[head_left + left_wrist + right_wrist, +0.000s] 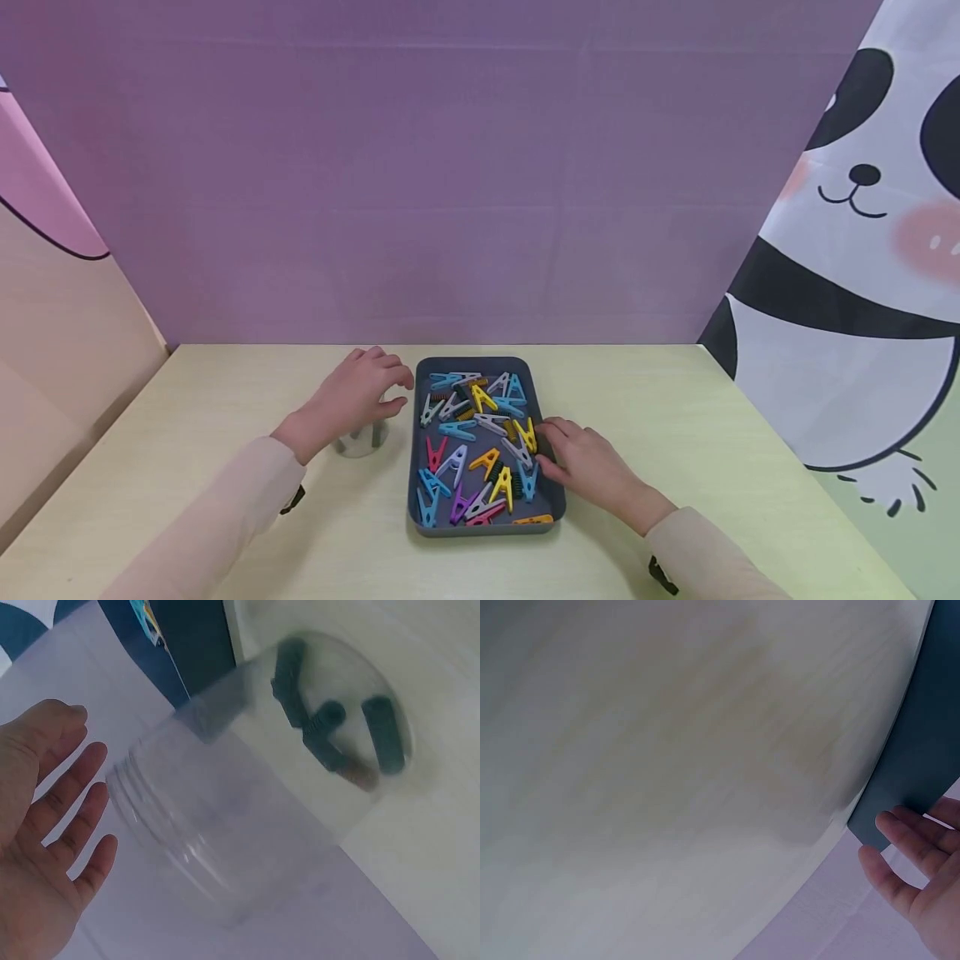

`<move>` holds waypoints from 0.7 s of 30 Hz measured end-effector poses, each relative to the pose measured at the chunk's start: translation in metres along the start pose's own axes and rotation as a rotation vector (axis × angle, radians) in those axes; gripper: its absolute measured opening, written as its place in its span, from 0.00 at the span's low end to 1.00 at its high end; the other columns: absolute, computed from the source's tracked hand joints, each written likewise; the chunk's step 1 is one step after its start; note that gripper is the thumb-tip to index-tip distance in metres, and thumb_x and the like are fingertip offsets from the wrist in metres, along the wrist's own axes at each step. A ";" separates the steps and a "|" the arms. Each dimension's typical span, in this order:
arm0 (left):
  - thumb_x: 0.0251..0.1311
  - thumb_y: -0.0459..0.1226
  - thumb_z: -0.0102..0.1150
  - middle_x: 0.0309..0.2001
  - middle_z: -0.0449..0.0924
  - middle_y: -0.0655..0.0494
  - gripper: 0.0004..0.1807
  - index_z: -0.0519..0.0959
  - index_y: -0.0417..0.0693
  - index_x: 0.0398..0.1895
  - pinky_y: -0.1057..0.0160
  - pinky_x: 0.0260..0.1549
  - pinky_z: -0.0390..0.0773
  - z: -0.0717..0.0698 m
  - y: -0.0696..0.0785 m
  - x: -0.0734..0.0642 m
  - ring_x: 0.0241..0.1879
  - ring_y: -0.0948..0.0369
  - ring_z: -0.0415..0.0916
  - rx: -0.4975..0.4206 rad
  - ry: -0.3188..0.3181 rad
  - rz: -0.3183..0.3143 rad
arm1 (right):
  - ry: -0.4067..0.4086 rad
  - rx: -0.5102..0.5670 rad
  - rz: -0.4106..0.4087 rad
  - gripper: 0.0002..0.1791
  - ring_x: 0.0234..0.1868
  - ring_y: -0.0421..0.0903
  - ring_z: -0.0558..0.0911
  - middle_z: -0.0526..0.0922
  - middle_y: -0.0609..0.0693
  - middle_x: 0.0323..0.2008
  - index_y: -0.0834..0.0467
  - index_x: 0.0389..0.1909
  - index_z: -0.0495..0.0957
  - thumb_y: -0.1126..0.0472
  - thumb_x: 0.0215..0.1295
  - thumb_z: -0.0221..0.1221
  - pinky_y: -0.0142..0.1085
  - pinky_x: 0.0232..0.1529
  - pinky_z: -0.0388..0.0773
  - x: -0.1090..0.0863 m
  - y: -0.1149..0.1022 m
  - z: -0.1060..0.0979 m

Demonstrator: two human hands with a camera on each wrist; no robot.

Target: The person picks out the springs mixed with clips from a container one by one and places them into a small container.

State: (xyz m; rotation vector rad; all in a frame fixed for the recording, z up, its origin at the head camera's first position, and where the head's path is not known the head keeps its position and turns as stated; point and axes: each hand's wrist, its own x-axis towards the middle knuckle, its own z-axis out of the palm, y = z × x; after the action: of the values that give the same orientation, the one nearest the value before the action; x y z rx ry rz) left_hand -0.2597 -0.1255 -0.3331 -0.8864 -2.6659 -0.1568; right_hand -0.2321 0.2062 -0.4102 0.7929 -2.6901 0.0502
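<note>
A dark grey tray [487, 531] stands on the table, holding many plastic clothespins in blue, yellow, white, purple, red and orange, with small ribbed cylinders among them. My left hand [363, 390] is held above a clear jar [360, 443], fingers loosely spread and gripping nothing. In the left wrist view, several dark green ribbed cylinders [383, 735] and a brownish one lie at the bottom of the jar [217, 817]. My right hand [588, 467] is at the tray's right edge, fingertips over the rim near a yellow clothespin [525, 435]. The right wrist view shows its fingers against the tray's outer wall [907, 765].
The light wooden table [645, 417] extends around the tray and jar. A purple cloth backdrop [450, 183] rises behind it. To the right hangs a panda-printed sheet [840, 358].
</note>
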 end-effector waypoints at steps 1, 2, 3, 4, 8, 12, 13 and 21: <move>0.51 0.42 0.64 0.40 0.81 0.60 0.10 0.81 0.55 0.38 0.54 0.49 0.71 0.001 0.003 0.001 0.44 0.59 0.72 -0.006 -0.007 0.003 | -0.001 -0.001 0.000 0.23 0.45 0.47 0.79 0.78 0.53 0.47 0.60 0.48 0.74 0.49 0.56 0.59 0.41 0.41 0.78 0.000 0.000 0.000; 0.51 0.42 0.64 0.40 0.81 0.60 0.11 0.81 0.55 0.38 0.55 0.49 0.71 0.003 0.005 0.001 0.44 0.59 0.72 -0.009 -0.012 0.008 | -0.003 -0.001 0.002 0.23 0.45 0.47 0.79 0.78 0.53 0.47 0.60 0.48 0.74 0.49 0.56 0.59 0.41 0.41 0.78 0.000 0.000 0.000; 0.51 0.43 0.64 0.40 0.81 0.61 0.11 0.81 0.56 0.39 0.55 0.49 0.71 0.005 0.007 0.002 0.44 0.59 0.72 -0.007 -0.016 0.016 | -0.007 -0.001 0.005 0.23 0.45 0.47 0.79 0.78 0.53 0.47 0.60 0.48 0.74 0.49 0.56 0.59 0.41 0.41 0.78 0.000 0.000 0.000; 0.51 0.43 0.63 0.40 0.80 0.61 0.11 0.81 0.56 0.39 0.56 0.49 0.71 0.007 0.009 0.002 0.44 0.59 0.71 -0.004 -0.019 0.027 | -0.010 0.000 0.007 0.23 0.46 0.47 0.79 0.78 0.53 0.47 0.60 0.48 0.74 0.49 0.56 0.59 0.41 0.41 0.78 0.000 0.000 0.000; 0.50 0.44 0.64 0.40 0.80 0.62 0.12 0.81 0.57 0.40 0.58 0.47 0.71 0.017 0.018 0.003 0.42 0.61 0.70 -0.017 -0.042 0.061 | -0.018 0.006 0.014 0.23 0.46 0.47 0.79 0.78 0.53 0.47 0.60 0.48 0.74 0.49 0.56 0.59 0.41 0.41 0.78 0.001 0.000 -0.001; 0.51 0.44 0.63 0.40 0.80 0.62 0.11 0.81 0.58 0.39 0.58 0.47 0.70 0.025 0.028 0.005 0.41 0.62 0.69 -0.042 -0.067 0.096 | -0.016 0.006 0.014 0.23 0.46 0.47 0.79 0.78 0.53 0.47 0.60 0.48 0.75 0.49 0.56 0.59 0.41 0.41 0.78 0.001 0.000 -0.001; 0.51 0.43 0.63 0.40 0.80 0.62 0.10 0.81 0.58 0.38 0.58 0.47 0.70 0.026 0.031 0.005 0.41 0.61 0.69 -0.049 -0.072 0.104 | -0.016 0.006 0.014 0.23 0.45 0.47 0.79 0.78 0.53 0.47 0.60 0.48 0.75 0.49 0.56 0.59 0.41 0.41 0.78 0.001 0.000 0.000; 0.52 0.45 0.62 0.39 0.79 0.62 0.11 0.80 0.57 0.39 0.59 0.43 0.70 0.036 0.047 0.009 0.41 0.61 0.70 -0.031 -0.102 0.176 | -0.018 0.005 0.018 0.23 0.46 0.47 0.79 0.78 0.53 0.47 0.60 0.48 0.75 0.49 0.56 0.59 0.41 0.41 0.78 0.000 -0.001 -0.001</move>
State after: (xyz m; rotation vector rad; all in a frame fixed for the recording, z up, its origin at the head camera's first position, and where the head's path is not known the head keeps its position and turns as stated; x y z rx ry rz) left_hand -0.2482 -0.0757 -0.3638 -1.1623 -2.6670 -0.1139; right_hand -0.2315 0.2057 -0.4090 0.7737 -2.7153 0.0546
